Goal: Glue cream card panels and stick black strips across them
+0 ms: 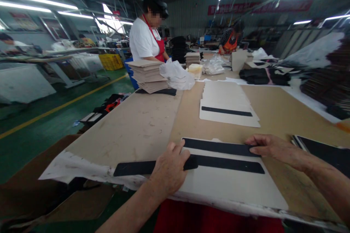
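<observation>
A pale board [232, 185] lies near the table's front edge. Along its far edge runs a black strip [218, 147], and a second black strip [232, 164] lies across the board just nearer to me. My right hand [264, 146] pinches the right end of the far strip between thumb and fingers. My left hand [172, 167] is closed around another loose black strip [133, 168], which sticks out to the left over the table. Its fingertips also reach the left end of the far strip.
Beyond the board lies a fanned stack of pale boards [226, 96] with a black strip on top. Piled boards [149, 76] and a white plastic bag [177, 74] stand at the back left. Dark panels [325, 153] lie at right. A co-worker [144, 40] stands across the table.
</observation>
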The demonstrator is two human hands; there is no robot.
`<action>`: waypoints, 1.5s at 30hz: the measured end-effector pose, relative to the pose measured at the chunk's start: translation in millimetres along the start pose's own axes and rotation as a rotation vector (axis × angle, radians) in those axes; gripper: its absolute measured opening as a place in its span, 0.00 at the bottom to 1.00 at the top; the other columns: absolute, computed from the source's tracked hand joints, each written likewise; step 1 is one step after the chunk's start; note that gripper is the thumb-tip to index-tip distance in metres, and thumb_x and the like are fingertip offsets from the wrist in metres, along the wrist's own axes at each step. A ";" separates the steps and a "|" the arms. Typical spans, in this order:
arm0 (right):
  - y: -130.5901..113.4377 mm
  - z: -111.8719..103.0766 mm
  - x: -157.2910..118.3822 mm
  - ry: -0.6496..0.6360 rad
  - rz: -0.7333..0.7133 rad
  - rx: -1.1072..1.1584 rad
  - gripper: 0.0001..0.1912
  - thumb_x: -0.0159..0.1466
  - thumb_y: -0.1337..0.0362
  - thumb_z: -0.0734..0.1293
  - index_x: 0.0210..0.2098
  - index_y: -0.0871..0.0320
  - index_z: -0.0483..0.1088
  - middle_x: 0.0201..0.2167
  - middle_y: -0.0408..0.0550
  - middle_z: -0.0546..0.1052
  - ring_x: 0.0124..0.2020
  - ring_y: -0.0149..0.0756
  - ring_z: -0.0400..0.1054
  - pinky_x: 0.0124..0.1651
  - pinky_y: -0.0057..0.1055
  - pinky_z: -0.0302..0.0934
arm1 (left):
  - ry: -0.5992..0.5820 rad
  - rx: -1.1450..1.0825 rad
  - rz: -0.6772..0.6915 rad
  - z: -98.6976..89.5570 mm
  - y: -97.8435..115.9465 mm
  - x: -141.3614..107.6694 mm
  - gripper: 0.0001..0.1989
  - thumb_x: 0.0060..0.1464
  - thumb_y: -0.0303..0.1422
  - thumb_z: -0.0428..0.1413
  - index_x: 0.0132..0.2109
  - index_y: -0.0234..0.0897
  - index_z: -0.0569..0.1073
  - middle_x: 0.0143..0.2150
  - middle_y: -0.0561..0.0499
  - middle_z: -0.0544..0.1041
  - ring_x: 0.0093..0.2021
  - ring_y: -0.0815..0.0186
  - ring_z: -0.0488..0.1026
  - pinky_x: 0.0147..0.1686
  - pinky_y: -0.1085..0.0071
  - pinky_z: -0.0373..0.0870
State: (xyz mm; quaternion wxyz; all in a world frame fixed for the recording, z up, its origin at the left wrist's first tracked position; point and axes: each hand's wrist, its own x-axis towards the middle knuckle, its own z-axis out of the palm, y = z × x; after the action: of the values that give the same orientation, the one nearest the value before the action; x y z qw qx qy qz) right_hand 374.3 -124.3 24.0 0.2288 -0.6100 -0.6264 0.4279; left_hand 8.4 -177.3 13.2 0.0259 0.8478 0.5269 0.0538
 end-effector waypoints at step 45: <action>7.5 31.8 -5.4 0.417 -0.011 -0.582 0.05 0.60 0.67 0.66 0.37 0.58 0.68 0.38 0.50 0.75 0.37 0.38 0.70 0.41 0.32 0.60 | -0.021 0.051 0.017 -8.1 -0.4 5.3 0.16 0.54 0.26 0.51 0.50 0.36 0.72 0.65 0.45 0.66 0.58 0.54 0.64 0.59 0.57 0.64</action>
State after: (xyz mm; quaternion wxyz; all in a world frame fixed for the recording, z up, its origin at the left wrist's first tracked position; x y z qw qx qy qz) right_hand 353.6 -138.4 2.4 0.1711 -0.7204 -0.6651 0.0966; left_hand 9.4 -172.5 21.5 0.0094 0.8532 0.5206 0.0320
